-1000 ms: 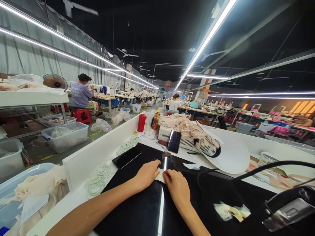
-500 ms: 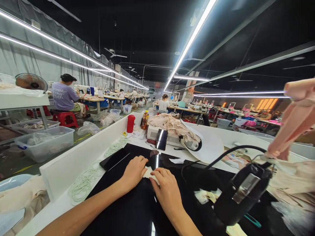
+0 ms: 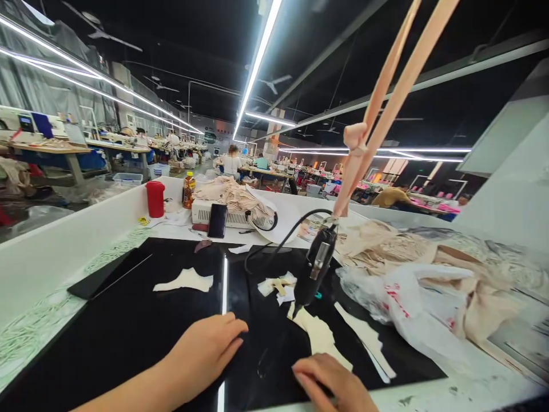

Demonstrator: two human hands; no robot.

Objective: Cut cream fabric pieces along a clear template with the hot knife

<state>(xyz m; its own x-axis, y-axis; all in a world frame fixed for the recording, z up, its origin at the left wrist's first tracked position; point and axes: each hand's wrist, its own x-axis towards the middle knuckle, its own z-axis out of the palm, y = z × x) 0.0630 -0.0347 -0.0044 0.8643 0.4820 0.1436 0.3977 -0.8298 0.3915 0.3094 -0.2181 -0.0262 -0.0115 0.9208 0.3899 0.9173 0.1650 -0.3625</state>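
Note:
My left hand (image 3: 212, 350) hovers over the glossy black board (image 3: 128, 337), thumb and fingers apart, holding nothing. My right hand (image 3: 337, 382) is at the board's near edge, fingers loosely apart, by the lower end of a stack of cream cut pieces (image 3: 319, 332); whether it touches them I cannot tell. One cream piece (image 3: 184, 280) lies flat at the left of the board. Longer cream pieces (image 3: 368, 340) rest at the right. Above the stack, a black corded hand tool (image 3: 316, 266) hangs tip-down from a knotted pink fabric strap (image 3: 364, 137).
Small scraps (image 3: 277, 286) lie left of the tool. Behind the board stand a phone (image 3: 217, 221), a white vented box (image 3: 201, 213) topped with fabric, a red canister (image 3: 155, 199) and a bottle (image 3: 188, 190). A plastic bag (image 3: 422, 303) and piled beige fabric (image 3: 386, 243) are on the right.
The view has swung right. Both hands have let go of the cream piece, which now lies flat on the board, and have moved apart and nearer, the right one towards the stack.

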